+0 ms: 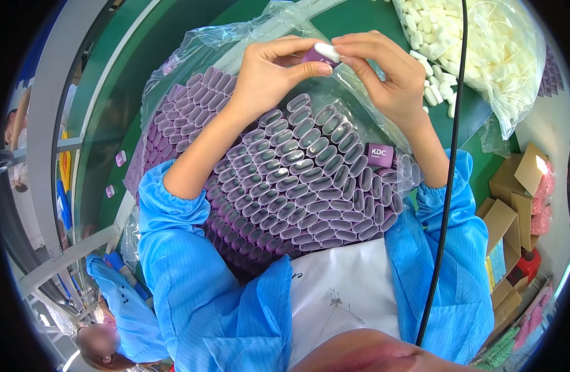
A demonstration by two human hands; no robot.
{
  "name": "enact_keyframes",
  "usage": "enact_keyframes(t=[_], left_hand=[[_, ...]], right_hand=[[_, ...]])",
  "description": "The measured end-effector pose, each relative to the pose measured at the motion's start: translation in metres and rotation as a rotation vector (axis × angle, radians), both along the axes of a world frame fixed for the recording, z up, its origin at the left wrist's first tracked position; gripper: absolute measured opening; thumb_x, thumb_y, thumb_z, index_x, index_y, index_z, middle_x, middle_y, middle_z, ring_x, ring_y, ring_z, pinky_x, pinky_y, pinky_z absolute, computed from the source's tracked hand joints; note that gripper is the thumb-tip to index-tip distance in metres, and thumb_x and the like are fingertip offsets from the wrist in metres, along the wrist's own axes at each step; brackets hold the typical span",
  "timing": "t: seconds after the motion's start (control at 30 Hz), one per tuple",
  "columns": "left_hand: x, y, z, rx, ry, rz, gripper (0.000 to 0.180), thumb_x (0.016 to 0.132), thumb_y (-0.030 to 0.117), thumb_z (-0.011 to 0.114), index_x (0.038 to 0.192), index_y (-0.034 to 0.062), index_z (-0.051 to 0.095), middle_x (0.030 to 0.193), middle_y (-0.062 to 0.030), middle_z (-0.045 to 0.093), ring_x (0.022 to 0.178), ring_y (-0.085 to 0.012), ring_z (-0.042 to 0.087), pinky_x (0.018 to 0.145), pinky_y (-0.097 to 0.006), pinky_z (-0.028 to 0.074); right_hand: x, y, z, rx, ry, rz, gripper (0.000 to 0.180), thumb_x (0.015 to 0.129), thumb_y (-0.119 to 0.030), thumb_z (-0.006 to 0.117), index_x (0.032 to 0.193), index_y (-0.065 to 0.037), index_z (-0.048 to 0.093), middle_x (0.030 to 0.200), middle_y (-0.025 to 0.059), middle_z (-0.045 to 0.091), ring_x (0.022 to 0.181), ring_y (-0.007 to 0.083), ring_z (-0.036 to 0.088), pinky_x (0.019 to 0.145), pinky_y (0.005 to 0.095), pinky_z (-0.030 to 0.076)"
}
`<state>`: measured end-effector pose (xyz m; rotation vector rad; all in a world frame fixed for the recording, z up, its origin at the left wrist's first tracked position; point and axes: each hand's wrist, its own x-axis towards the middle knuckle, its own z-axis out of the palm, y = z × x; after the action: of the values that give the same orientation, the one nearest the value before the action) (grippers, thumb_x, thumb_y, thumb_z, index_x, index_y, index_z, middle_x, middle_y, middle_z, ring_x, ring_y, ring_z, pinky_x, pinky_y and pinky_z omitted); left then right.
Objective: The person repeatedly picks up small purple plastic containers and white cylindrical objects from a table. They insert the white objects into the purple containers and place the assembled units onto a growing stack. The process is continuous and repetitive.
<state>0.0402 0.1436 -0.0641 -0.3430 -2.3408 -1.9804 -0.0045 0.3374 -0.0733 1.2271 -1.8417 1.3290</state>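
Observation:
Between the fingers and thumb of my left hand (266, 77) is a small purple plastic case (318, 57), held above the far edge of the pile. A white oval insert (326, 49) sits at the top end of this case. My right hand (387, 71) pinches at that insert with its fingertips, right beside the left fingers. Below my hands, many open, hollow purple oval cases (291, 158) stand packed in rows in a clear plastic bag (217, 40). One purple case (380, 155) lies on its side at the right of the rows, its printed face up.
A clear bag of white inserts (483, 56) lies at the far right, several spilled onto the green table (372, 22). A black cable (449, 180) hangs down across the right side. Cardboard boxes (514, 186) stand right. Two loose purple pieces (120, 158) lie left. Another person (127, 310) is lower left.

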Motion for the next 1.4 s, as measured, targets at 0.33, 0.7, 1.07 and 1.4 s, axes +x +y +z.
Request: enact_keyframes(t=[0.33,0.7,1.07,1.4], left_hand=[[0.003,0.0,0.002,0.052,-0.113,0.005,0.03,0.075,0.009,0.078,0.102,0.0009,0.069,0.095,-0.007,0.07,0.086,-0.0112,0.065,0.079,-0.025,0.052],[-0.001,-0.002,-0.004,-0.131,0.091,-0.042,0.029,0.074,0.01,0.078,0.101,0.0033,0.071,0.095,-0.0063,0.07,0.084,-0.0122,0.064,0.077,-0.026,0.052],[0.005,0.002,0.001,0.138,-0.126,-0.007,0.031,0.076,0.005,0.076,0.105,-0.0016,0.068,0.096,-0.0097,0.069,0.087,-0.0131,0.065,0.079,-0.025,0.053],[-0.085,-0.126,0.002,-0.645,0.172,0.281,0.03,0.088,0.02,0.064,0.114,0.0047,0.066,0.103,-0.0093,0.065,0.091,-0.0168,0.063,0.082,-0.027,0.048]], right_hand=[[0.002,0.0,-0.001,0.029,0.178,-0.015,0.021,0.07,0.008,0.069,0.091,0.001,0.067,0.091,0.0096,0.066,0.076,0.0229,0.063,0.063,0.0292,0.051],[0.003,0.0,-0.009,0.05,0.171,-0.016,0.029,0.067,0.009,0.069,0.095,0.001,0.065,0.095,0.0098,0.065,0.076,0.0235,0.062,0.063,0.0303,0.05],[0.007,0.0,-0.006,-0.02,0.108,0.045,0.031,0.071,0.006,0.069,0.101,0.001,0.067,0.098,0.0112,0.065,0.083,0.0238,0.062,0.069,0.03,0.051],[-0.023,0.064,0.007,0.01,-0.204,-0.338,0.011,0.082,-0.008,0.067,0.093,-0.003,0.069,0.086,0.0103,0.067,0.076,0.0192,0.064,0.07,0.0278,0.049]])
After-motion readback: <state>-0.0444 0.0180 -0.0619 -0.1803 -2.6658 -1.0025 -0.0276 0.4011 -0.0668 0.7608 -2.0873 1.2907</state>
